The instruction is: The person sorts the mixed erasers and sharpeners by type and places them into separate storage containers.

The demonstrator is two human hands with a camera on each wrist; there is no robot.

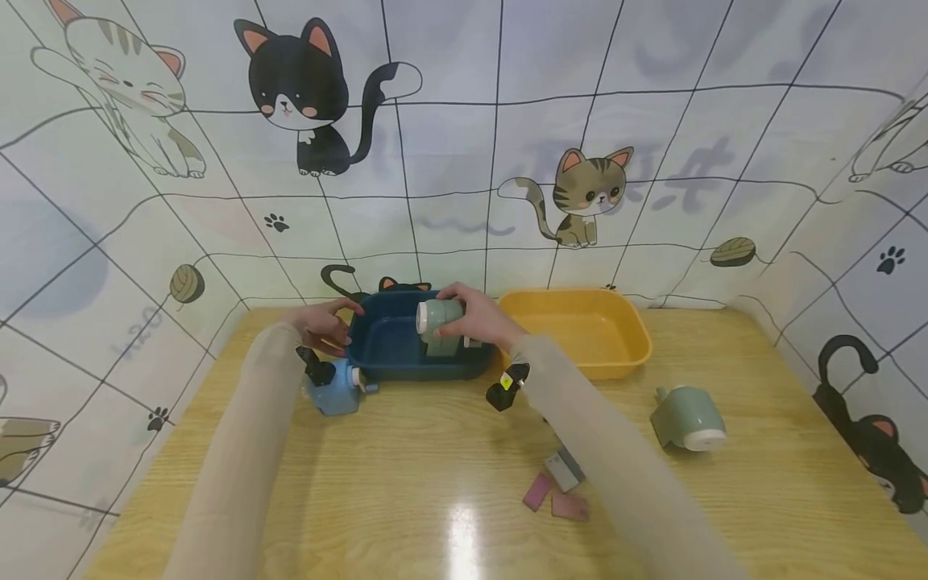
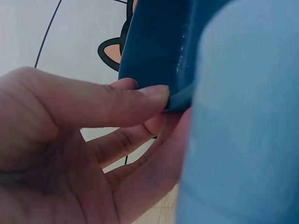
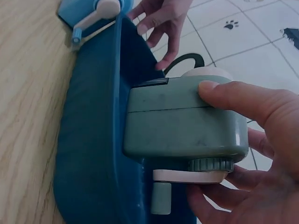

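Two hands at work: right hand (image 1: 480, 316) grips green sharpener (image 1: 439, 325) over navy tray (image 1: 395, 352); left hand (image 1: 324, 325) pinches tray rim, steadying. Placing step, likely; next needs sharpener lowered level w/ grip eased.

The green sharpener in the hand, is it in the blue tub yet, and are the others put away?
Not yet. The right hand holds one green sharpener over the blue tub, and the left hand holds the tub's rim. No item shows lying in the tub, and the yellow tub looks bare. On the table lie a second green sharpener, a blue sharpener and small erasers.
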